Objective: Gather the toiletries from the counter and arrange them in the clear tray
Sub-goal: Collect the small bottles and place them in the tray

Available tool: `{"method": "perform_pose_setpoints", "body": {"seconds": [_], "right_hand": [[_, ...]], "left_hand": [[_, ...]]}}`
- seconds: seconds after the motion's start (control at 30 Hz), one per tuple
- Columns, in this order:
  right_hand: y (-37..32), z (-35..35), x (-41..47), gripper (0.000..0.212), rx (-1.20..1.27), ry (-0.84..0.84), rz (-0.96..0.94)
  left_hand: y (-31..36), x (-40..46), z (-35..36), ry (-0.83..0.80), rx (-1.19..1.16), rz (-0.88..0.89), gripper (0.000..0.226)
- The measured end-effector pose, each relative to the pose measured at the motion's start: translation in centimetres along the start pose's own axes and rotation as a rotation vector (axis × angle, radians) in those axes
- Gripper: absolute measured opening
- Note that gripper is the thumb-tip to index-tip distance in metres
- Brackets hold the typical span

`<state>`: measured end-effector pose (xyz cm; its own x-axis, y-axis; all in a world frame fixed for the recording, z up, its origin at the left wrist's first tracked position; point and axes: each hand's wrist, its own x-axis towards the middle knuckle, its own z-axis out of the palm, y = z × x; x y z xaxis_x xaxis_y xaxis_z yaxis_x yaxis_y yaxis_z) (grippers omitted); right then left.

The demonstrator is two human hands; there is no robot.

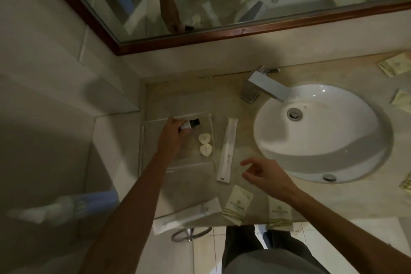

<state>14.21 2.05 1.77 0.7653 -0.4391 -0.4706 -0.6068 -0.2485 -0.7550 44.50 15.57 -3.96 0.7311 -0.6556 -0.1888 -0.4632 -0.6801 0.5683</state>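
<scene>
— Hands first: what are they doing?
— Left hand [172, 132] grips a small bottle [190, 124] with a dark cap, held over the clear tray [155, 122] at the counter's left end. Right hand [264, 176] hovers with fingers loosely spread, holding nothing.
— What's in the tray?
— Two pale heart-shaped soaps [205, 145] lie inside, near its right wall.
— And outside it?
— A long white wrapped packet [227, 149] lies just beside the tray, between it and the sink [320, 133]. Sachets [238, 203] sit near the counter's front edge.
</scene>
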Motion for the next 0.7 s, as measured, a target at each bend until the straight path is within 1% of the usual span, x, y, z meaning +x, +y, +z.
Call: {"method": "perform_pose_setpoints", "body": {"seconds": [0.1, 0.2, 0.27, 0.33, 0.43, 0.53, 0.57, 0.63, 0.67, 0.7], "right_hand": [[1.4, 0.6, -0.7, 0.026, 0.009, -0.012, 0.031], [2.7, 0.9, -1.2, 0.022, 0.002, -0.007, 0.069], [3.3, 0.9, -1.3, 0.021, 0.005, -0.003, 0.087], [3.7, 0.5, -1.5, 0.02, 0.003, 0.011, 0.1], [3.8, 0.0, -1.5, 0.02, 0.01, 0.026, 0.112], [4.3, -1.1, -1.6, 0.022, 0.034, 0.053, 0.136], [4.5, -1.7, -1.7, 0.022, 0.042, 0.071, 0.141], [5.3, -3.5, -1.8, 0.023, 0.049, 0.106, 0.138], [5.8, -4.8, -1.8, 0.023, 0.045, 0.134, 0.136], [6.5, -6.3, -1.9, 0.022, 0.038, 0.181, 0.137]], "left_hand": [[-0.1, 0.2, 1.0, -0.027, -0.008, 0.04, 0.028], [-0.7, 0.0, 2.2, -0.063, 0.018, 0.034, 0.032], [-0.5, 0.1, 2.8, -0.051, 0.043, 0.032, 0.032], [0.3, 0.4, 3.1, -0.047, 0.052, 0.09, 0.031], [-0.3, 1.3, 3.2, -0.038, 0.038, 0.146, 0.028], [-0.6, 1.6, 3.6, -0.085, 0.017, 0.208, 0.036], [-0.4, 1.4, 3.8, -0.105, 0.035, 0.205, 0.037], [-0.4, 1.0, 3.5, -0.12, 0.107, 0.141, 0.034], [-0.6, 0.8, 3.3, -0.09, 0.13, 0.109, 0.036], [-0.3, 0.6, 3.1, -0.024, 0.14, 0.092, 0.039]]}}
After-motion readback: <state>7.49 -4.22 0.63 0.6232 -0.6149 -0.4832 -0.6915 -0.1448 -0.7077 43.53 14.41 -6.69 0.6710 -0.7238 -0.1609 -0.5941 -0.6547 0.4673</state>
